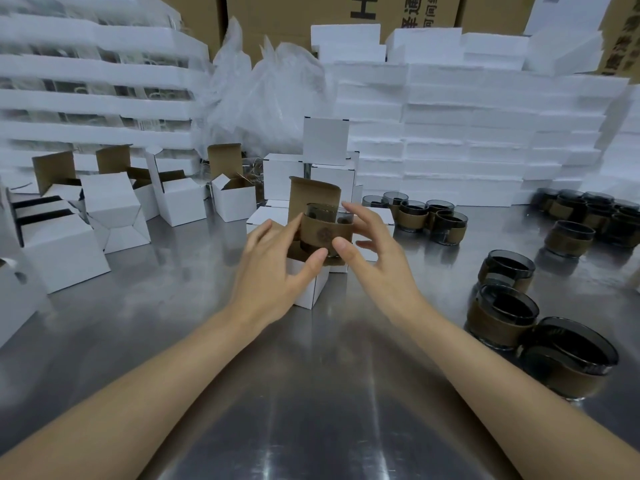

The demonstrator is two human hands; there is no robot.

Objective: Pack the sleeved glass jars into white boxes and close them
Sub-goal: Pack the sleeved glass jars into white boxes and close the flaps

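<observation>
1. A sleeved glass jar (pixel 325 233), smoky grey with a brown band bearing a round emblem, is sitting upright in the mouth of an open white box (pixel 311 285) near the middle of a steel table (pixel 311 393)
2. The box's brown-lined lid flap (pixel 313 195) is standing up behind the jar
3. The left hand (pixel 277 268) is reaching in from the left, fingers spread and loosely bent, with its thumb tip lying at the jar's lower front; I cannot tell whether it is really gripping
4. The right hand (pixel 377 251) is cupping the jar's right side, its thumb pressing at the lower front of the band and its fingers curving round the far side, so it is holding the jar
5. More sleeved jars are waiting to the right: a near cluster (pixel 540 323) by the right forearm, a row (pixel 426 216) just behind the right hand, and a group (pixel 595 216) at the far right edge
6. Open white boxes (pixel 114 209) with raised flaps are crowding the left side of the table
7. Closed white boxes (pixel 325 147) are standing stacked behind the box being packed
8. White foam slabs (pixel 467 133) are piling up along the back, with crumpled clear plastic (pixel 263 88) between them and brown cartons (pixel 294 15) above
</observation>
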